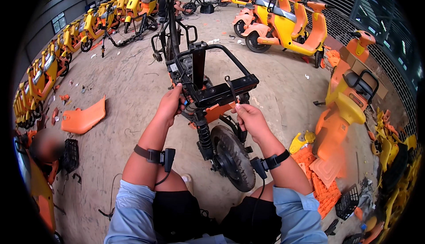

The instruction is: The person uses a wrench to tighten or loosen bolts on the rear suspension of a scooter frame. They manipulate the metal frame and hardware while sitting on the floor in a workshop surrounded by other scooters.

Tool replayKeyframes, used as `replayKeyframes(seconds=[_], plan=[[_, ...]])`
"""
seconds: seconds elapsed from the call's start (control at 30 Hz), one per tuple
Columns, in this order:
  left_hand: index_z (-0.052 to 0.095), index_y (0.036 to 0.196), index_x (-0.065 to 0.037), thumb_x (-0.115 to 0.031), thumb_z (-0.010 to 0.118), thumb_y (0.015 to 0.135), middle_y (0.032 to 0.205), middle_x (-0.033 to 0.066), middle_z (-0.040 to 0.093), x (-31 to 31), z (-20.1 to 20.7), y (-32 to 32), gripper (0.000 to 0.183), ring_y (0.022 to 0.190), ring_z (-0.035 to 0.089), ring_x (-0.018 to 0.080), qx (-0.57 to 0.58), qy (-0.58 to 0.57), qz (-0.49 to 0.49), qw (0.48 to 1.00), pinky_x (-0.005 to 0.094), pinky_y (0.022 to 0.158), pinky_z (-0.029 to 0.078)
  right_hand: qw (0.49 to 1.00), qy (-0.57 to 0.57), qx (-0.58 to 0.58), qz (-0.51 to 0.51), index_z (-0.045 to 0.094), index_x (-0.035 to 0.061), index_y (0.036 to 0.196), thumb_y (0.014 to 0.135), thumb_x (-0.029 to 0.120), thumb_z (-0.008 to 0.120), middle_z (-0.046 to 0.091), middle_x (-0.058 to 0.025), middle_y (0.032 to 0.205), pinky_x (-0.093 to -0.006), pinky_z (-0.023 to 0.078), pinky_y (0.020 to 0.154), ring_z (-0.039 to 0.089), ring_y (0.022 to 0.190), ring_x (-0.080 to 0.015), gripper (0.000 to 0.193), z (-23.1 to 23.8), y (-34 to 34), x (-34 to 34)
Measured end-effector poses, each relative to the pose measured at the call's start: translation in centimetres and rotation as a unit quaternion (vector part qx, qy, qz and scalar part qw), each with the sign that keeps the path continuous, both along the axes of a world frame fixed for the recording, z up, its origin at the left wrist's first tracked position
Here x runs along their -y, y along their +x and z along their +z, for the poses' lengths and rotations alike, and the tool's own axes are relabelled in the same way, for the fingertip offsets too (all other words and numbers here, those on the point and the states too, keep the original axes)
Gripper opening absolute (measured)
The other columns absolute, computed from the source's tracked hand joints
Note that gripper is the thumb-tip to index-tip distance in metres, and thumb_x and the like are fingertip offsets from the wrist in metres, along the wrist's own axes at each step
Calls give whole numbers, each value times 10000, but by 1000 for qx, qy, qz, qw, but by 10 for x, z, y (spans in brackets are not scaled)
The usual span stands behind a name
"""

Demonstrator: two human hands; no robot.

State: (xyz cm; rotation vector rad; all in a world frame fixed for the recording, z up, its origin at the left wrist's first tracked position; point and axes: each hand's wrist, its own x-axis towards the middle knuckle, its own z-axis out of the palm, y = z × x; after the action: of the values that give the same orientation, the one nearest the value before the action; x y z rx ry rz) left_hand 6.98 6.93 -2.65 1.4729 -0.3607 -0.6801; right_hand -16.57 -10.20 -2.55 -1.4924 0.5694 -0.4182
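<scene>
Pinched between thumb and fingers of the right hand (251,119): slim dark metal tool (232,91) with a ringed far end, long axis running far and slightly left from the fingertips, across the black oblong metal crossbar (211,94) of the black tubular scooter frame (198,67). Contact between ring and crossbar not discernible. To the left, farther from the tool than the right: left hand (171,103), fingers curled in at the frame's left side, grip partly hidden and impossible to tell. Below the crossbar, between the forearms: black rubber-tyred wheel (234,160).
</scene>
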Motion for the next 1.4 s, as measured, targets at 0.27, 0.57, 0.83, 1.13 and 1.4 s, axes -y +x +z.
replayKeyframes(seconds=[0.27, 0.57, 0.83, 1.13, 1.4], plan=[[618, 1033, -117, -497, 501, 1037, 726, -28, 530, 0, -2, 2, 397, 572, 489, 89, 0, 1, -6, 1000, 249, 495, 360, 998, -28, -37, 35, 681, 26, 992, 1063, 299, 547, 532, 8, 682, -247, 388, 493, 448, 510, -80, 312, -22, -10, 11], [610, 1036, -144, -466, 483, 1044, 705, -40, 516, 0, 2, -2, 346, 577, 480, 84, -3, -4, -5, 1000, 235, 490, 344, 998, -33, -42, 38, 695, 47, 1021, 1066, 311, 544, 541, 11, 695, -235, 414, 527, 488, 559, -78, 307, -34, -25, 27], [624, 1037, -139, -456, 489, 1044, 707, -37, 525, -4, 6, -5, 345, 590, 487, 85, -12, -3, 3, 1000, 237, 497, 362, 1000, 5, 4, 14, 675, 26, 996, 1075, 348, 525, 531, 9, 647, -236, 401, 511, 473, 527, -79, 364, -11, -8, 6], [604, 1063, -104, -444, 529, 1036, 748, -25, 528, -4, 6, -7, 349, 585, 489, 86, -12, -19, -4, 1000, 238, 499, 350, 999, -24, -31, 37, 673, 24, 992, 1067, 344, 534, 528, 6, 649, -245, 406, 496, 464, 514, -82, 356, -15, -6, -3], [564, 1132, -72, -313, 597, 989, 818, -10, 536, -3, 5, -1, 282, 665, 500, 85, -15, -98, 123, 987, 254, 541, 384, 998, -8, -13, -67, 686, 50, 956, 1058, 362, 549, 503, 38, 650, -248, 388, 524, 447, 565, -74, 356, -13, -28, 40]])
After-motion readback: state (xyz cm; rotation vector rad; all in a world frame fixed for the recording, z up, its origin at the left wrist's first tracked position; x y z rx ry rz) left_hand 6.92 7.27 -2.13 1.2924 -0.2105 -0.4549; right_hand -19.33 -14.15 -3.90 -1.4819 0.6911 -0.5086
